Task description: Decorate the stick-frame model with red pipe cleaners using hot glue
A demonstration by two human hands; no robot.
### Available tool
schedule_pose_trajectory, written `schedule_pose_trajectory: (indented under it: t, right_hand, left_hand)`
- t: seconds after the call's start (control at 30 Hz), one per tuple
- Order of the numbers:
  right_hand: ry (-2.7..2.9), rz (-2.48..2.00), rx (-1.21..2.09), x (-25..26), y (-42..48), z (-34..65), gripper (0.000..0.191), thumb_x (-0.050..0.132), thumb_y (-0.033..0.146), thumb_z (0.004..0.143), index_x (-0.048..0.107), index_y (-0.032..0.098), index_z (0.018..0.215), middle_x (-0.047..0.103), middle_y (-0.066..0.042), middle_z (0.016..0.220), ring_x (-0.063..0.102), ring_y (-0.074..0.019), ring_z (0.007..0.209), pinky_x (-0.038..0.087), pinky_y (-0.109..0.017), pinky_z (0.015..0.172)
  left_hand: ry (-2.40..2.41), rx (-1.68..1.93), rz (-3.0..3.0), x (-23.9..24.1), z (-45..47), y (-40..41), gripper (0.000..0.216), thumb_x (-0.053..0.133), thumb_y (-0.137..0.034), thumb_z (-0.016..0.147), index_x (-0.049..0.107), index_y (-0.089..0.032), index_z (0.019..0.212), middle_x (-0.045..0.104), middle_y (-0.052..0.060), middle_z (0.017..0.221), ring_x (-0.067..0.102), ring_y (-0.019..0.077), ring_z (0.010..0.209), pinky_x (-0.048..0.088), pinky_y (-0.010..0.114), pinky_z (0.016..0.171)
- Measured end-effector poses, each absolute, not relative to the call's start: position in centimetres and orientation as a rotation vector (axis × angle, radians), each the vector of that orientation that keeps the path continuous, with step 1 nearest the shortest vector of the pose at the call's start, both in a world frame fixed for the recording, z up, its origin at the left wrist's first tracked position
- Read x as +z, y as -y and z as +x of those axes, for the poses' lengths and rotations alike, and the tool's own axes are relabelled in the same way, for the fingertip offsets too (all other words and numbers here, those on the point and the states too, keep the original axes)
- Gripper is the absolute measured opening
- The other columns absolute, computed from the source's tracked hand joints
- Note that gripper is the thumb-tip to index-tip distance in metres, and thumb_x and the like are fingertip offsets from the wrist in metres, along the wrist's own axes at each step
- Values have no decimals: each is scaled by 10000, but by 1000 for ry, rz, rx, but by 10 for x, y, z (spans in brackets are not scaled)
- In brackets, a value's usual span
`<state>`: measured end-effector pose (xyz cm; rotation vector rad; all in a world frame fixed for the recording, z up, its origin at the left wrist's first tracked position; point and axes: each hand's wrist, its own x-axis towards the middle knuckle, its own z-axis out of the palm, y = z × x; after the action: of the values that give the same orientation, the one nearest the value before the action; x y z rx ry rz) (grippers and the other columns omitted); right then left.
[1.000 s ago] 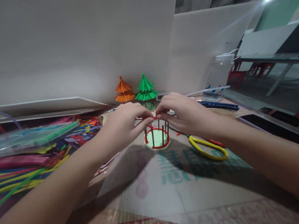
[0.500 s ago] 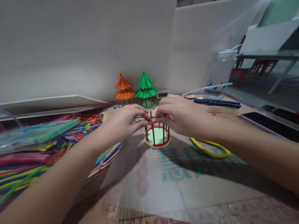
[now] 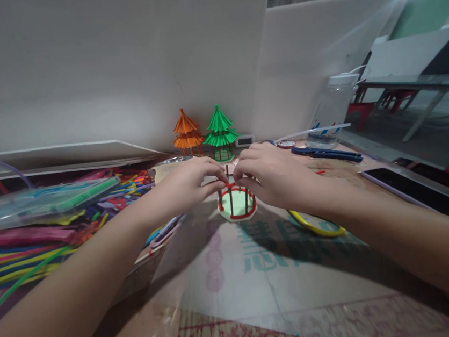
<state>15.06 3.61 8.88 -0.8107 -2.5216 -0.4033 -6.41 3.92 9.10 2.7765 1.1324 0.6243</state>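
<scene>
A small pavilion frame stands between my hands, with an eight-sided pale green base (image 3: 237, 210), a red ring around its floor and several upright brown posts (image 3: 231, 203). At the post tops, a short stretch of red pipe cleaner (image 3: 231, 184) shows between my fingertips. My left hand (image 3: 195, 180) pinches it from the left, thumb and forefinger together near the front post. From the right, my right hand (image 3: 268, 177) has its fingers curled and closed at the same height; its fingertips partly hide what they grip. The rear posts are partly covered by this hand.
Behind stand an orange pavilion (image 3: 186, 132) and a green pavilion (image 3: 219, 131). Colourful pipe cleaners (image 3: 12, 263) and a clear plastic box (image 3: 45, 202) fill the left. On the right are a yellow loop (image 3: 316, 229), dark blue pliers (image 3: 326, 154), a bottle (image 3: 329, 110) and a phone (image 3: 424, 194).
Both hands stay at the post tops, with only slight finger shifts. Less of the red pipe cleaner shows beside my right fingers. The whole view has shifted a little.
</scene>
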Motion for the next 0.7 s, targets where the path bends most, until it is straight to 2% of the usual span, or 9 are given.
schedule_pose_trajectory:
  t: [0.7]
  right_hand:
    - [2513,-798,-482,88,-33,150,241,499,165,954,717,148,855,689,-90,811,508,-210,786,265,-335,705]
  left_hand:
    - [-1151,612,2768,90,-64,-40,195,556,-313,950,722,-213,972,707,46,1060,635,199,1008,450,314,887]
